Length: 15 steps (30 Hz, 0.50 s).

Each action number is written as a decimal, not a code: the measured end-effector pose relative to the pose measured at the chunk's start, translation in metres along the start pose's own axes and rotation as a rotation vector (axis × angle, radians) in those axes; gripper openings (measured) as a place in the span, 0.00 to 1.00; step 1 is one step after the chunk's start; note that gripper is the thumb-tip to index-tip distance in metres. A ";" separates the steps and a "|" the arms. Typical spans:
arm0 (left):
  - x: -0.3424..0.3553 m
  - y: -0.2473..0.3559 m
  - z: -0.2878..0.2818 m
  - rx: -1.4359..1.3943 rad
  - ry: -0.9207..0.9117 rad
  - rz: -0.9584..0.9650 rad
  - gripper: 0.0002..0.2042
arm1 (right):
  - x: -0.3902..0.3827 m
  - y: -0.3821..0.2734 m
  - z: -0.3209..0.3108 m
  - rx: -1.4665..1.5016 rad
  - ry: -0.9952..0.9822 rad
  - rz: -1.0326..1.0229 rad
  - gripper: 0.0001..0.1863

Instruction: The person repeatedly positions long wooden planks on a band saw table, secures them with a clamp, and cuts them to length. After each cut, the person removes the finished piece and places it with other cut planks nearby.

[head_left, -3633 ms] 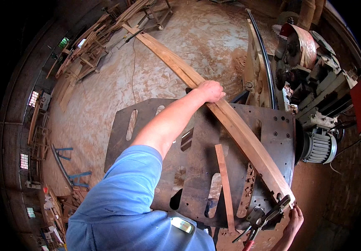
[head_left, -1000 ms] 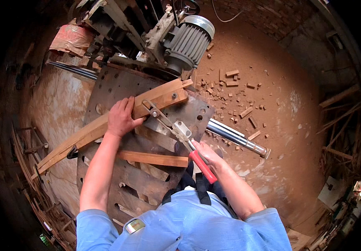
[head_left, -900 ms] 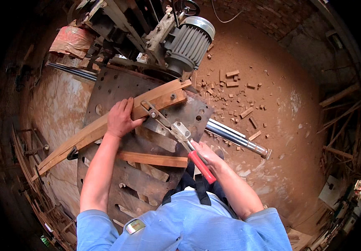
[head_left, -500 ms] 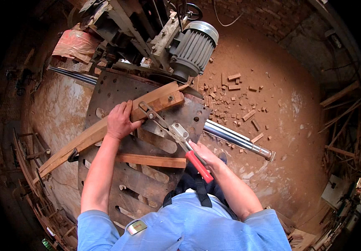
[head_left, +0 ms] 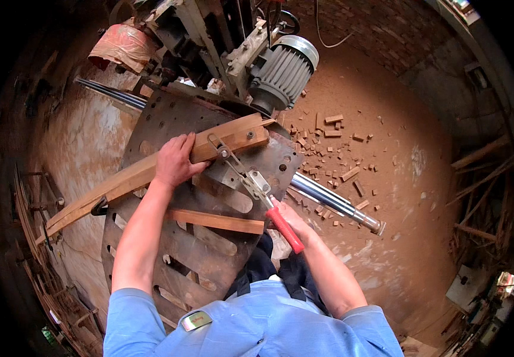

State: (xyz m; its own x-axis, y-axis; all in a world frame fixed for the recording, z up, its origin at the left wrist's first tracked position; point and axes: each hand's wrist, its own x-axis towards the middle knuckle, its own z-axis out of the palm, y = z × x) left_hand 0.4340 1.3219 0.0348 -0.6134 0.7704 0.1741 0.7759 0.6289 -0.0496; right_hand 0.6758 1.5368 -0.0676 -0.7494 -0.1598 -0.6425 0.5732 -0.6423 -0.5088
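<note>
A long, slightly curved wooden beam (head_left: 129, 174) lies slantwise over the slotted metal table (head_left: 197, 271). My left hand (head_left: 177, 159) is closed over it, fingers across the top and thumb on the near side. Right of that hand, a toggle clamp (head_left: 258, 183) reaches the beam's near side with its slotted arm. My right hand (head_left: 291, 219) is at the upper part of the clamp's red handle (head_left: 285, 229), its fingers partly hidden beneath. A shorter wooden strip (head_left: 215, 221) lies across the table nearer to me.
A grey electric motor (head_left: 285, 72) of the machine stands just beyond the beam's right end. Polished steel rails (head_left: 334, 199) stick out past the table. Wood offcuts (head_left: 332, 134) litter the dusty floor at right. Lumber (head_left: 486, 166) is piled along the right side.
The whole view has shifted slightly. My right hand sits closer against the red handle than before. My left hand keeps its place on the beam.
</note>
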 end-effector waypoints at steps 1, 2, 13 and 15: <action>0.000 0.000 0.000 -0.011 -0.006 -0.006 0.37 | -0.001 -0.001 0.001 -0.001 -0.015 -0.029 0.25; 0.001 0.000 0.000 -0.027 0.005 -0.006 0.37 | -0.002 0.000 0.002 -0.004 -0.004 -0.045 0.25; 0.005 0.001 -0.007 -0.111 -0.035 -0.035 0.40 | -0.016 -0.007 0.002 -0.162 0.069 0.050 0.27; 0.008 0.001 -0.012 -0.126 -0.047 -0.053 0.40 | -0.021 -0.012 0.004 -0.182 0.066 0.052 0.29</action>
State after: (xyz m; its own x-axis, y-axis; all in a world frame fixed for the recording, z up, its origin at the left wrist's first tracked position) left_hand 0.4314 1.3273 0.0475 -0.6580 0.7423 0.1267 0.7527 0.6531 0.0831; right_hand 0.6836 1.5443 -0.0455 -0.6972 -0.1358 -0.7039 0.6656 -0.4874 -0.5652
